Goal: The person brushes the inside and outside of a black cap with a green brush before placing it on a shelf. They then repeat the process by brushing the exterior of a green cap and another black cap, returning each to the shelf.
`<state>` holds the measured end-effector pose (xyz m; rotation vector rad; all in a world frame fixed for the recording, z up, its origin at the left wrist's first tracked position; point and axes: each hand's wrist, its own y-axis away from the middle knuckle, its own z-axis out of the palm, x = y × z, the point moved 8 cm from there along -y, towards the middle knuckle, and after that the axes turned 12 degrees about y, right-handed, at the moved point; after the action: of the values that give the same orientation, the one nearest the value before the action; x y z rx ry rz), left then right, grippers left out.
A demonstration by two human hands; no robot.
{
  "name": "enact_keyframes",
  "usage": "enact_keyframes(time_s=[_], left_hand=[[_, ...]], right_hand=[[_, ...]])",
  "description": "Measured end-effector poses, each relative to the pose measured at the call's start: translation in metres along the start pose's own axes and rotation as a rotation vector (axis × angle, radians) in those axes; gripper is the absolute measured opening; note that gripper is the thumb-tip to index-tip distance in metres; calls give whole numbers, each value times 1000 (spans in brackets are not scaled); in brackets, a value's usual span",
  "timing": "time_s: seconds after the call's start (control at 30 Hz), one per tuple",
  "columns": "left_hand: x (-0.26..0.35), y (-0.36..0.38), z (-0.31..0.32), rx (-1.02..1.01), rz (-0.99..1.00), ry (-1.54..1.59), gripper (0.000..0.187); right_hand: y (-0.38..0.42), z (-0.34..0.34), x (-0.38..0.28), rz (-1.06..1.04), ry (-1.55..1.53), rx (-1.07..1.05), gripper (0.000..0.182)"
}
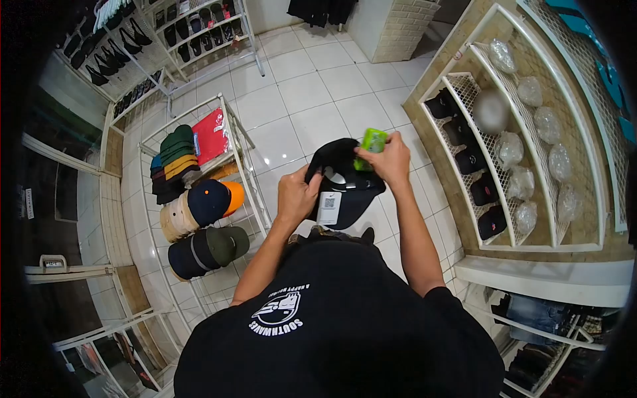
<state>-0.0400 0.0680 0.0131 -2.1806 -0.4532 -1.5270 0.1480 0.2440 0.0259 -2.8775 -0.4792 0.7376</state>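
A black cap is held out in front of my body, its hollow inside facing up. My left hand is closed on the cap's left edge, thumb over the rim. A white tag with a printed code hangs on the near side of the cap. My right hand pinches a small bright green packet between thumb and fingers, right at the cap's far right rim. The packet's lower end overlaps the cap in this view. Something shiny shows inside the cap.
On the left, a white metal rack bears stacked caps and a red packaged shirt. To the right, a slanted white-framed shelf holds black caps and clear plastic-wrapped bundles. Folded jeans lie on a lower shelf at right.
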Motion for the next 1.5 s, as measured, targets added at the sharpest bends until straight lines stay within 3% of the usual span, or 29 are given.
enact_keyframes(time_s=[0.1, 0.17, 0.2, 0.33, 0.43, 0.5, 0.63, 0.7, 0.77, 0.83, 0.97, 1.07, 1.17, 1.23, 1.33, 1.37, 1.43, 1.47, 1.5], left_hand=[[-1, 22, 19, 15, -88, 18, 27], [8, 20, 34, -59, -37, -22, 26], [12, 22, 38, -50, 8, -8, 25], [4, 19, 6, 61, 1, 39, 23], [3, 18, 6, 67, 45, -160, 23], [11, 20, 16, 31, 70, -84, 23], [10, 16, 2, 120, 17, 61, 22], [2, 17, 0, 162, 86, 83, 21], [-9, 16, 7, 72, -13, -105, 21], [8, 17, 13, 43, 94, -50, 22], [1, 9, -7, 180, 101, 27, 24], [-5, 7, -10, 159, 39, -105, 25], [4, 13, 2, 112, 92, -117, 29], [16, 13, 0, 153, 136, 30, 30], [-4, 7, -14, 187, 45, -112, 27], [-10, 7, -15, 191, 40, -116, 27], [-12, 7, -33, 407, 49, -13, 29], [-21, 5, -37, 390, -150, -138, 34], [-28, 2, -35, 390, -151, -142, 34]], right_hand=[[16, -28, 17, 76, 103, -61, 74], [30, -34, -17, 79, -203, -182, 75], [29, -25, -19, -23, -142, -124, 76], [12, -16, 20, 52, 72, 42, 76], [23, -24, 8, 108, -82, 10, 74], [35, -23, -20, 53, -207, -41, 72], [22, -6, 8, 58, 1, 62, 75], [21, -7, 15, 111, -9, 44, 77], [25, -15, -5, 118, -127, 9, 76], [30, -9, -26, 53, -195, -28, 75], [9, 7, 25, 114, 18, 76, 79], [11, -18, 12, 154, -7, 71, 77], [25, -5, -20, 112, -321, 8, 71], [17, 10, -7, 107, -193, 18, 71], [2, -4, 28, 152, 43, 177, 68], [1, -14, 35, 113, -2, 279, 65], [1, -33, 37, 176, -341, 330, 60], [5, -42, 29, 177, -344, 325, 60], [9, -43, 17, 118, -500, 215, 57]])
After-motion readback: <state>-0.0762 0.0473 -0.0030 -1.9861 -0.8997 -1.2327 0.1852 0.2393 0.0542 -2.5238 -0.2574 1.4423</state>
